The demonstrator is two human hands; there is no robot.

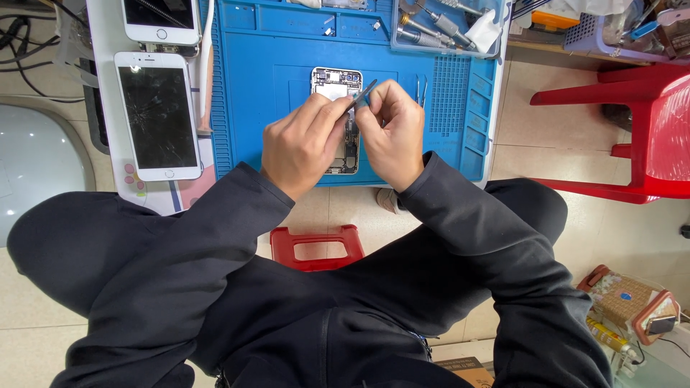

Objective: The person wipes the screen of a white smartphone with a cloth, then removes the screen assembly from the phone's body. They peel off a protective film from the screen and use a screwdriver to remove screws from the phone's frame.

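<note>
An opened phone chassis (338, 118) is laid on the blue work mat (266, 86). A thin dark tool (361, 94) is pinched by the left hand (302, 144); the right hand (392, 133), fingers curled, rests at 3 o'clock. A cracked white phone (158, 115) lies at 9 o'clock.

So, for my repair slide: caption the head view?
Both hands work tweezers over an opened phone on a blue mat.
</note>
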